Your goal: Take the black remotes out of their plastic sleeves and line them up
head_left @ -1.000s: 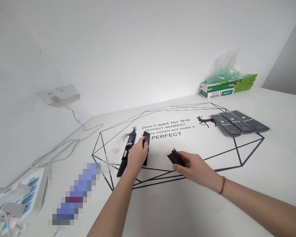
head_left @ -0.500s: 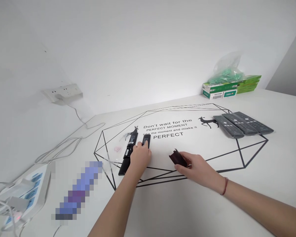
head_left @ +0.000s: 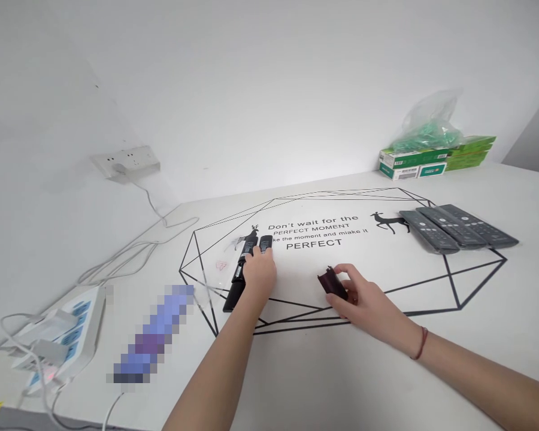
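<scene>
Two black remote controls lie face down side by side on the table, labels up. The left remote control (head_left: 235, 296) has its battery compartment uncovered. Over the lower part of the right remote control (head_left: 266, 242), my left hand (head_left: 260, 273) is closed, its fingertips at both remotes; the palm hides the rest. My right hand (head_left: 363, 300) pinches a dark, curved battery cover (head_left: 332, 284) between thumb and fingers, just above the table and right of the remotes. Small tabs show on the cover's upper end.
Several remote controls in clear sleeves (head_left: 431, 231) lie at the right. Green-and-white boxes (head_left: 412, 158) with a plastic bag (head_left: 431, 129) on top stand by the wall. At the left are a power strip (head_left: 90, 329), loose cables (head_left: 130, 257) and a blurred blue item (head_left: 161, 326).
My left hand has drawn the right remote control up against the left one. My right hand still holds the battery cover, now turned slightly. The whole view has shifted a little.
</scene>
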`<state>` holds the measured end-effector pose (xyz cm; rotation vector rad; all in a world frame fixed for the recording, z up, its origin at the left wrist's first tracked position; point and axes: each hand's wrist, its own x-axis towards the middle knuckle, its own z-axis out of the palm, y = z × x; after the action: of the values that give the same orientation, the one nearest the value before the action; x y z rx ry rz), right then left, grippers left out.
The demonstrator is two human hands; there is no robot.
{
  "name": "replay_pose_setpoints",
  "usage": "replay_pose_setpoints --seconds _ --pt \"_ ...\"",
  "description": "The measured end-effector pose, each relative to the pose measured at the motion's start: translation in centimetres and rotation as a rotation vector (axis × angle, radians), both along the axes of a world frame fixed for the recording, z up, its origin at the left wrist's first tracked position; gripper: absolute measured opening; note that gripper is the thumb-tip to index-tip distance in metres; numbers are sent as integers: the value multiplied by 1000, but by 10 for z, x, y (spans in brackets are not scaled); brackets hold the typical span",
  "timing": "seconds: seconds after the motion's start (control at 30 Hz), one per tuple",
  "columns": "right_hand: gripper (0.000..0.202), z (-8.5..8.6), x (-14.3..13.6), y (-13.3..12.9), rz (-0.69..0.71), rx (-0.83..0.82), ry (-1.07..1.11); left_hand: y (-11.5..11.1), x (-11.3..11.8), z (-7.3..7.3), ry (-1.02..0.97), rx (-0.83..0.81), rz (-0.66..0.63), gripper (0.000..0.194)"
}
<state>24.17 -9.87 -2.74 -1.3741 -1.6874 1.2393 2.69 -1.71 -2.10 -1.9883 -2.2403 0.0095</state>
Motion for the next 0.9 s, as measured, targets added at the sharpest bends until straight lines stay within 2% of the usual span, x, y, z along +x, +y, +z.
replay_pose_setpoints --seconds 0.33,0.47,0.6,0.73,0.9 --pt "15 -2 -3 -1 -7 112 -142 0 -1 4 -27 -5 24 37" --pt "27 -4 -5 -4 49 232 -237 -1 -2 3 -34 8 26 37" --pt "37 -5 -8 -8 161 377 -345 -2 -1 4 -41 44 17 35" --pt "35 -10 -15 -11 215 525 -508 -3 -7 16 -74 120 10 36" --pt "25 -21 -25 -13 192 713 -750 -8 -32 41 -271 398 32 37"
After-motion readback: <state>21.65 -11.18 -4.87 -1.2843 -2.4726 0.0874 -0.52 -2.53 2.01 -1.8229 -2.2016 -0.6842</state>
